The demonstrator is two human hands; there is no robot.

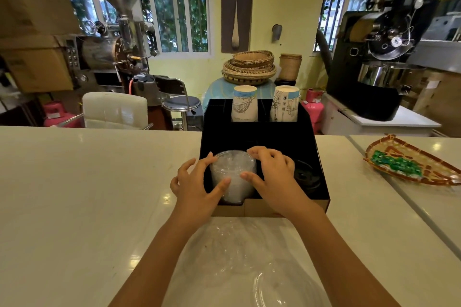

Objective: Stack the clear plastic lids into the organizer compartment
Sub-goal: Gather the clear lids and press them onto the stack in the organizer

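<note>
Black organizer sits on the white bench at 12 o'clock from the person, cardboard edge showing along its near side. Stack of clear plastic lids stands in the near-left compartment, top of the stack rising above the compartment wall. Left hand is on the stack's 9 o'clock side: fingers spread, fingertips on the upper rim, thumb pressed against the near face. Right hand is on the 3 o'clock side: fingers curled over the top rim, thumb on the near face, close to the left thumb. Both hands are part open and cupped around the stack, touching it, with the stack between them; can't tell how much of the stack's weight they carry or whether its base is fully seated. Near-right compartment holds dark lids, just beside the right hand's knuckles. At the organizer's 12 o'clock end, two stacks of printed paper cups stand upside down in separate slots, left cups and right cups. On the bench at 6 o'clock, between the forearms, lies crumpled clear plastic wrap, with a loose clear lid toward 5 o'clock, partly overlapped by the right forearm. Woven tray with green-wrapped items lies well apart at 3 o'clock on the adjoining bench section.
</note>
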